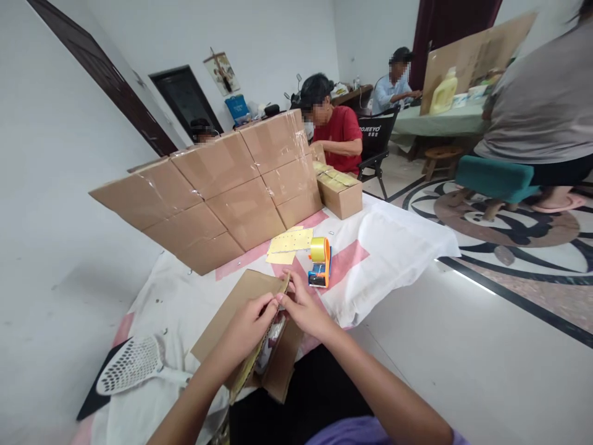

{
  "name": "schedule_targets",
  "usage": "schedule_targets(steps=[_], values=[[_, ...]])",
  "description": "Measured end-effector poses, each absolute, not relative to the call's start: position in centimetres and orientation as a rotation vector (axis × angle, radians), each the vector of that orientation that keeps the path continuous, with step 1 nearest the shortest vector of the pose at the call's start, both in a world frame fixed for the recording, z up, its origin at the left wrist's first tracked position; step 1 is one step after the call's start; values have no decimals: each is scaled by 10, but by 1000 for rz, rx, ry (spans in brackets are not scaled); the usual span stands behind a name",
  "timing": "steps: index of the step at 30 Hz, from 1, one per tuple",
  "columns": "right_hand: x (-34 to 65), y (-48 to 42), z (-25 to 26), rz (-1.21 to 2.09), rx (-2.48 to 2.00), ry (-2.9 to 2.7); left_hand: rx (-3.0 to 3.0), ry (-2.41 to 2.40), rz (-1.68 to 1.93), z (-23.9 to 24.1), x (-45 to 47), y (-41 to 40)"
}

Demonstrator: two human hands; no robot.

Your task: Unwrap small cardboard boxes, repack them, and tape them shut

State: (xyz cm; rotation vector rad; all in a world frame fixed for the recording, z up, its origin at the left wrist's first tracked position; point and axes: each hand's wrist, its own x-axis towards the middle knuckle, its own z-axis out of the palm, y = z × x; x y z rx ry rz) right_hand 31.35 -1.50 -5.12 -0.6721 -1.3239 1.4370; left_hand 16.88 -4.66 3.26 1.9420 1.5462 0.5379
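An open cardboard box (286, 358) leans at the near edge of the table, with a clear plastic-wrapped item (274, 339) partly visible inside. My left hand (248, 324) pinches the upper edge of a box flap. Beside it, my right hand (303, 309) grips the far end of the same flap edge, thumb near the left fingers. Brown cardboard (231, 309) spreads out to the left of the hands. Just beyond my right hand stands an orange and blue tape dispenser (320, 262) with a yellow tape roll. Yellow sheets with small dots (291, 243) lie behind it.
Stacked, taped cartons (241, 216) form a wall across the table's back. A smaller carton (340, 194) stands at their right end. A white perforated paddle (132, 368) lies at left. A person in red (340, 133) sits across; other people are farther back.
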Motion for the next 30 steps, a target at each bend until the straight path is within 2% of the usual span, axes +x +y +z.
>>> schedule_targets(steps=[4, 11, 16, 30], values=[[313, -19, -55, 1418, -684, -1240, 2029, 1570, 358, 46, 170, -52], [305, -26, -69, 1771, -652, -1234, 1954, 1362, 319, 52, 172, -48], [307, -30, -63, 1881, -537, -1243, 1991, 1355, 316, 50, 171, -54], [303, -42, -53, 1695, -732, -1519, 1697, 1340, 646, 15, 159, -59]])
